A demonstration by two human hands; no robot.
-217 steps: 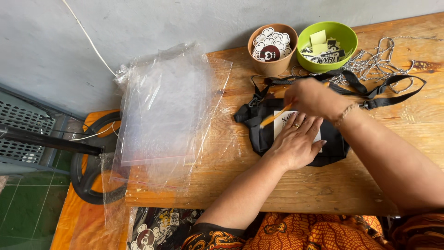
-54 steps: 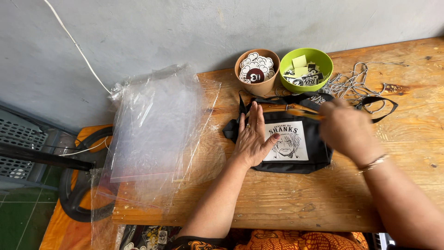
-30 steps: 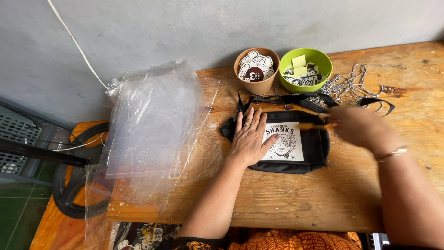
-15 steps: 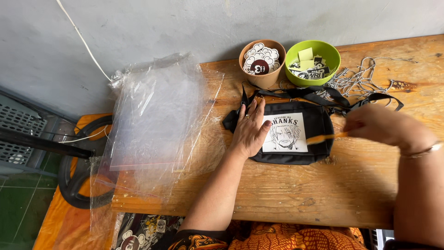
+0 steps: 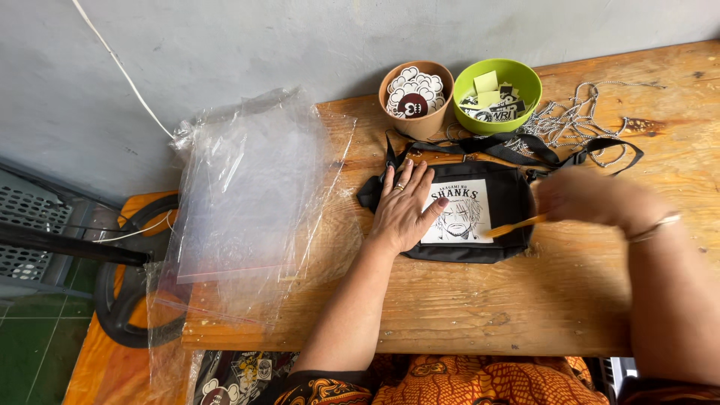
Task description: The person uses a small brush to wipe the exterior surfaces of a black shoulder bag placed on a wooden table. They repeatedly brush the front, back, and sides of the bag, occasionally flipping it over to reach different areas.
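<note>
On the counter, the left hand lies flat, fingers spread, pressing the left half of the black pouch against the wood. The right hand, blurred, appears closed on a thin orange strip at the pouch's right edge. The step in hand looks like drawing that strip along or out of the pouch; the next move calls for steady downward pressure from the left hand. Beyond the pouch lie its black strap, a brown bowl, a green bowl, metal chains, and, to the left, clear plastic bags.
</note>
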